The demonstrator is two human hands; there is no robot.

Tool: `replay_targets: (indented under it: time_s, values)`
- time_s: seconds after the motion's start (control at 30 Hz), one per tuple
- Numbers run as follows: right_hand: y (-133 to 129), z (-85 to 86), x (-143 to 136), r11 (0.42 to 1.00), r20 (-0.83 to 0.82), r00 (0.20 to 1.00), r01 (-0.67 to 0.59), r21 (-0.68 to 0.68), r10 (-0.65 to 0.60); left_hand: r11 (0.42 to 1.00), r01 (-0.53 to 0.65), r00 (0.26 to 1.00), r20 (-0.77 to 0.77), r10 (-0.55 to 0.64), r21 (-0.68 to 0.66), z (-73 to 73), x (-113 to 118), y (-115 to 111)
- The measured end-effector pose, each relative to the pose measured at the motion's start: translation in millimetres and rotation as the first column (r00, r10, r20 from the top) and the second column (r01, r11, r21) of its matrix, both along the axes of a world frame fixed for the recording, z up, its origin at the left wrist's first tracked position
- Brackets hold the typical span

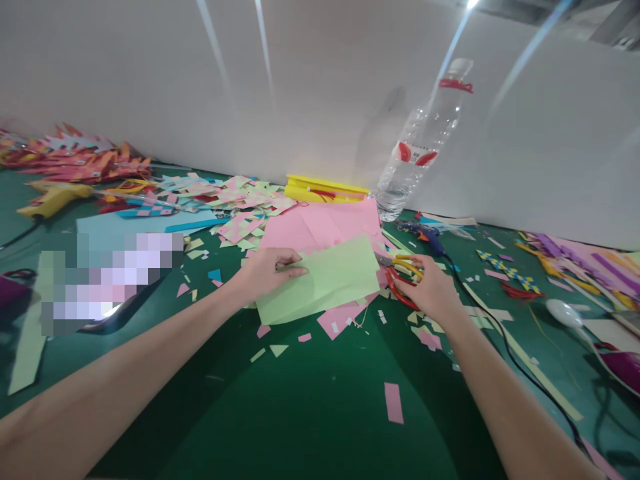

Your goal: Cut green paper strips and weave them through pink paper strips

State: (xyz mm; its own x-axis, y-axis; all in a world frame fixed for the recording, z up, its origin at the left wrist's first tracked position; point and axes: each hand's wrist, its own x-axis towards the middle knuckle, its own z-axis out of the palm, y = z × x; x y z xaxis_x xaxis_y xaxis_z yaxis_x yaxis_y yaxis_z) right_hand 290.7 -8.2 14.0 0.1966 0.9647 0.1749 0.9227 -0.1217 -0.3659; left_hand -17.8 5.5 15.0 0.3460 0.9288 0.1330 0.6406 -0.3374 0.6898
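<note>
left hand (267,272) pinches green sheet (327,283) | right hand (434,288) grips scissors (391,279) at its edge | risk: may nick pink paper (330,223); cause: green overlaps it

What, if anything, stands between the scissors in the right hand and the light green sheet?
Nothing visible: the scissors in the right hand have their blades at the right edge of the light green sheet, held by the left hand.

Left hand (265,272) holds light green sheet (325,280) by left end; right hand (434,288) grips scissors (401,261), blades at sheet's right edge. Pink paper (350,220) behind. Plastic bottle (423,150) near wall (300,87). Paper scraps litter green table (300,413). Blue glue gun (425,235) right.
</note>
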Motion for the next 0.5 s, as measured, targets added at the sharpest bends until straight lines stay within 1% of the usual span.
replay_targets:
  time_s: [0.07, 0.13, 0.2, 0.27, 0.33, 0.4, 0.5]
  values:
    - [0, 1.6, 1, 0.999, -0.017, 1.0, 0.003, 0.042, -0.003, 1.0, 0.017, 1.0, 0.014, -0.017, 0.017, -0.1, 0, 1]
    - [-1, 4.0, 2, 0.995, -0.059, 0.998, 0.043, 0.094, -0.037, 1.0, 0.008, 1.0, 0.026, -0.009, 0.023, -0.8, -1, 2]
    - [0, 6.7, 4, 0.985, -0.119, 0.989, 0.1, 0.142, -0.084, 0.999, -0.001, 1.0, 0.015, 0.0, 0.034, -2.2, -2, 2]
    - [-1, 9.5, 7, 0.974, -0.171, 0.982, 0.112, 0.195, -0.079, 0.999, 0.007, 1.0, -0.017, -0.006, 0.047, -3.7, -2, 3]
    - [-3, 13.3, 10, 0.961, -0.171, 0.985, 0.054, 0.27, -0.007, 0.998, 0.02, 0.999, -0.048, -0.017, 0.065, -5.0, -3, 4]
    - [-8, 19.2, 9, 0.939, -0.116, 0.988, -0.059, 0.339, 0.104, 0.997, 0.024, 0.998, -0.051, -0.02, 0.072, -5.4, -4, 5]
    - [-20, 30.7, 4, 0.907, -0.054, 0.962, -0.232, 0.351, 0.266, 0.999, 0.017, 1.0, -0.008, -0.017, 0.047, -4.1, -6, 7]
